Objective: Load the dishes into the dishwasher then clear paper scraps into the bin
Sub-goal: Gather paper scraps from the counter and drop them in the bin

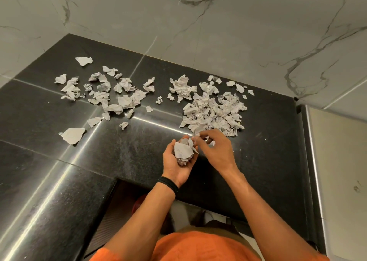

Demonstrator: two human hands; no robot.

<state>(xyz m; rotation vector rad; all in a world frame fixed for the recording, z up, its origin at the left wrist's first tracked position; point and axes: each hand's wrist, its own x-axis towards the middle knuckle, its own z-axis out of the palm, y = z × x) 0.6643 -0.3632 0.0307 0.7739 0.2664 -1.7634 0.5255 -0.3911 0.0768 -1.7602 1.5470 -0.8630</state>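
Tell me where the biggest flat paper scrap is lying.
In the head view, the big flat scrap lies on the black counter at the near-left edge of the left scatter, well left of the left hand.

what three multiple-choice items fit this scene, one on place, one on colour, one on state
1. Where is the dense paper pile?
A. in a bin
B. on the counter, to the right
C. on the floor

2. What colour is the counter?
A. white
B. black
C. brown

3. What is the left hand doing?
A. lying flat
B. holding a plate
C. cupping a wad

Answers:
1 B, the pile lies on the slab's right part, just past the fingers.
2 B, the slab is glossy black.
3 C, its palm faces up with fingers curled round crumpled paper.
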